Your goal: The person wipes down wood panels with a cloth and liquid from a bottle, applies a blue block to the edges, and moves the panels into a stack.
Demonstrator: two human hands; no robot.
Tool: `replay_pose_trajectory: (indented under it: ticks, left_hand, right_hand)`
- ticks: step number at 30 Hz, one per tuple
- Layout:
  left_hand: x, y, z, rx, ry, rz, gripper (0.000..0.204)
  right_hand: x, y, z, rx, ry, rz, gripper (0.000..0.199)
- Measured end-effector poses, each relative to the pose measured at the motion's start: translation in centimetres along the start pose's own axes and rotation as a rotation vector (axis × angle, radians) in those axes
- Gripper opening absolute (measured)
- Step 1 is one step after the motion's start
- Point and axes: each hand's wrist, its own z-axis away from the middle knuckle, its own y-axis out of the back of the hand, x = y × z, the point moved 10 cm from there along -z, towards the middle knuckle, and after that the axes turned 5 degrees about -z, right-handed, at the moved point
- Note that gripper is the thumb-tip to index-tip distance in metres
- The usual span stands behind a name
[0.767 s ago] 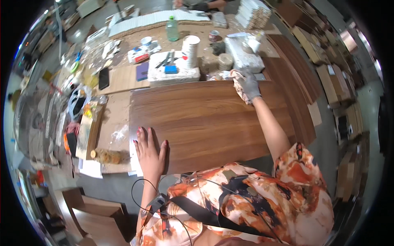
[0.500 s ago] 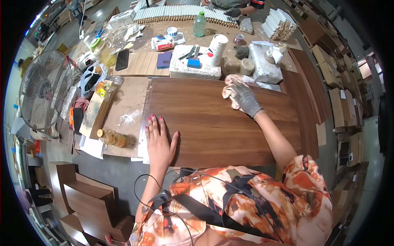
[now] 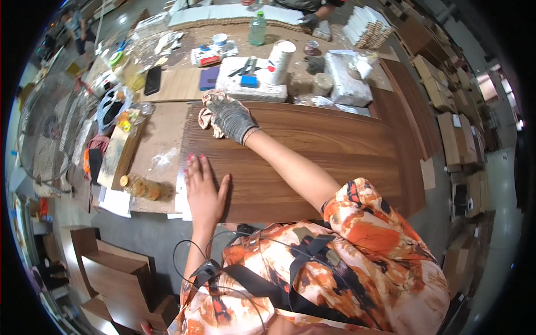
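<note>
A long brown wood-grain panel (image 3: 335,151) lies flat across the workbench. My right hand (image 3: 233,118), in a grey knit glove, presses a crumpled pale rag (image 3: 211,114) onto the panel's far left corner. Bare, with pink nails, my left hand (image 3: 203,190) lies flat and spread on the panel's near left edge, holding nothing.
Behind the panel stand a white foam block with tools (image 3: 248,84), a white cup (image 3: 279,56), a green bottle (image 3: 257,29), a phone (image 3: 152,81) and a wrapped white packet (image 3: 346,84). A fan (image 3: 47,131) stands at left. Another person's gloved hand (image 3: 308,20) works at the far bench edge. Brown boards (image 3: 111,273) are stacked below.
My right hand has swept the rag leftward across the panel from its far right side to its far left corner. My left hand stayed flat on the near edge.
</note>
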Motion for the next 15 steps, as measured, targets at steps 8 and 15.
replay_pose_trajectory:
  ticks: [8,15]
  left_hand:
    - [0.0,0.0,0.5,-0.056,0.034,-0.082,0.079]
    - [0.6,-0.1,0.7,-0.046,0.018,-0.070,0.078]
  right_hand:
    - [16.4,14.4,16.9,0.375,-0.332,-0.446,0.031]
    - [29.5,16.0,26.5,0.402,-0.550,-0.579,0.036]
